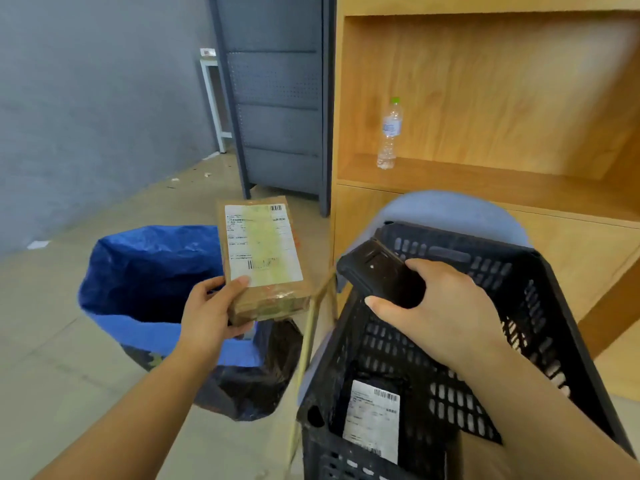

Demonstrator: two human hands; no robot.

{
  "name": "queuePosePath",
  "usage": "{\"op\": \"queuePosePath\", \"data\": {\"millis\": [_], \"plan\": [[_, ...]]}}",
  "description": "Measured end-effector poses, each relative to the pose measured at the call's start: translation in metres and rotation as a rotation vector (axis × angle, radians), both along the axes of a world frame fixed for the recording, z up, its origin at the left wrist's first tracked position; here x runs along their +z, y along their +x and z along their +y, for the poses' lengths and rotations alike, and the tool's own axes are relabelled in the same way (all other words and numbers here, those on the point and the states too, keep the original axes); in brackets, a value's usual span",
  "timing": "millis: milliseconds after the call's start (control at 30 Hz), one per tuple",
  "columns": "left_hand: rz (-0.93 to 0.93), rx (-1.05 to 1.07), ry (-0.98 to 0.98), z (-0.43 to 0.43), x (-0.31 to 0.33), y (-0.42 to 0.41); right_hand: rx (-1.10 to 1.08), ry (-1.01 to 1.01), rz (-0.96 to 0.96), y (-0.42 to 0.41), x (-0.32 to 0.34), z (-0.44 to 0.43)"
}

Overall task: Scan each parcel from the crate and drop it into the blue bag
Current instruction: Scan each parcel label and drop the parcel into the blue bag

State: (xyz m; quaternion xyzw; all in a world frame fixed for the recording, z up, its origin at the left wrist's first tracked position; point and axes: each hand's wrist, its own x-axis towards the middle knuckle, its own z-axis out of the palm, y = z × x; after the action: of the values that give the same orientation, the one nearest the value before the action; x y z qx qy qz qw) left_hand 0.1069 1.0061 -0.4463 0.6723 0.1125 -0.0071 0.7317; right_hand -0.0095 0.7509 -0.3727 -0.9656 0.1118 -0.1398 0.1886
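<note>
My left hand (211, 311) grips a brown cardboard parcel (263, 258) by its near end, white shipping label facing up. It hovers over the right rim of the open blue bag (145, 271) on the floor. My right hand (440, 313) is closed on a black handheld scanner (377, 271), whose head points left toward the parcel. Below that hand stands a black slotted plastic crate (519, 306). Inside the crate lies a dark parcel with a white label (374, 420).
The crate rests on a light blue chair (450, 209). A wooden shelf unit (485, 98) behind it holds a clear water bottle (389, 133). A grey metal cabinet (277, 98) stands at the back, with a grey wall (86, 98) to the left.
</note>
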Motion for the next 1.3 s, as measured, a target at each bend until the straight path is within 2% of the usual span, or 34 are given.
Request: {"op": "queuePosePath", "data": {"millis": [167, 333, 467, 700, 833, 967, 1067, 1200, 1300], "plan": [[0.118, 0.146, 0.104, 0.047, -0.016, 0.044, 0.064, -0.008, 0.067, 0.038, -0.007, 0.033], [0.122, 0.216, 0.124, 0.068, -0.023, 0.089, 0.066, -0.007, 0.113, 0.056, -0.014, 0.043], [0.131, 0.102, 0.227, 0.053, -0.029, 0.089, 0.039, -0.020, 0.145, 0.055, -0.014, 0.041], [-0.028, -0.105, 0.365, 0.004, -0.007, 0.037, -0.041, -0.037, 0.173, 0.018, -0.003, 0.018], [-0.127, -0.185, 0.347, -0.033, 0.022, 0.004, -0.095, -0.005, 0.147, -0.020, 0.001, -0.010], [-0.219, -0.363, 0.386, -0.080, 0.038, -0.031, -0.165, 0.003, 0.145, -0.059, 0.001, -0.041], [-0.242, -0.553, 0.512, -0.119, 0.031, -0.049, -0.217, -0.005, 0.159, -0.082, -0.003, -0.065], [-0.237, -0.936, 0.860, -0.167, -0.004, -0.056, -0.244, -0.038, 0.185, -0.099, -0.008, -0.092], [-0.188, -1.215, 1.230, -0.198, -0.042, -0.051, -0.241, -0.099, 0.222, -0.101, -0.013, -0.108]]}}
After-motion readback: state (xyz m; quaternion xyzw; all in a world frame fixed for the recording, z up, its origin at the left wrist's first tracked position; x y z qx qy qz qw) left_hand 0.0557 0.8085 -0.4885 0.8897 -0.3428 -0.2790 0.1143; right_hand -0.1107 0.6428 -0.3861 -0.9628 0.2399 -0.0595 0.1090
